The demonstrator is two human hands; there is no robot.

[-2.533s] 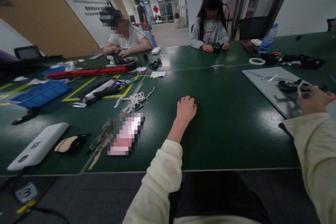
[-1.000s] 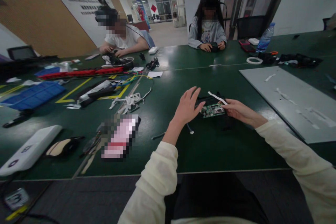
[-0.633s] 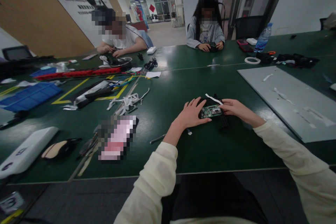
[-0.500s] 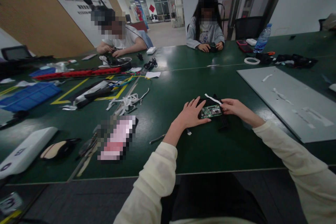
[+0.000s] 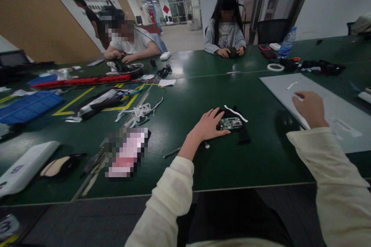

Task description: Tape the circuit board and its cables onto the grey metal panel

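My left hand lies over the left side of a black device with a green circuit board. Its fingers reach the far side and its thumb the near edge, gripping it against the table. A narrow white strip runs slantwise along the device's far edge. Over the left part of a grey sheet is my right hand, away from the device, its fingers curled closed. Whatever they may hold is hidden. A small white strip lies on the sheet just beyond that hand.
A phone and a tangle of white strips lie to the left, with a white case farther left. A tape ring and a water bottle are at the back right. Two people sit across the green table.
My right hand has left the white strip on the device and moved right, over the grey sheet. My left hand stays on the device. A person has appeared walking at the back left.
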